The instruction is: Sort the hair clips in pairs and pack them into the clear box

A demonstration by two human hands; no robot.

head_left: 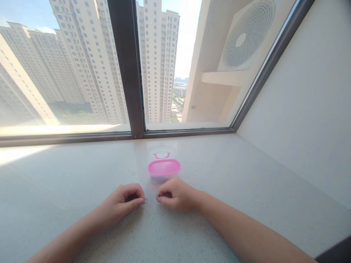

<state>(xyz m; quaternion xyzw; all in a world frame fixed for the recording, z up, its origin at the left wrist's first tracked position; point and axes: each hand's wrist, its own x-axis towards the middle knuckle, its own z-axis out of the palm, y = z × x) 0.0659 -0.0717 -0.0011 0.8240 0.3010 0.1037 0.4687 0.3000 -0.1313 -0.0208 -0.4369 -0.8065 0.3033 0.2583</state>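
Observation:
My left hand (127, 199) rests low over the pale speckled sill, thumb and forefinger pinching a small ring (145, 201). Facing it across a narrow gap, my right hand (177, 195) pinches another small, darker ring (157, 197) between thumb and fingertip. The two rings are apart. Just beyond my right hand stands a small oval box with a pink rim or tray (164, 167) and a see-through lower part. Its clear lid with a pink handle (162, 156) shows behind it. What lies inside the box is too blurred to name.
The speckled sill (246, 190) runs up to a dark window frame (137, 135). A white wall (307, 109) closes off the right side. A faint clear ring-shaped thing (133, 173) lies left of the box. A dark edge (336, 252) shows at bottom right.

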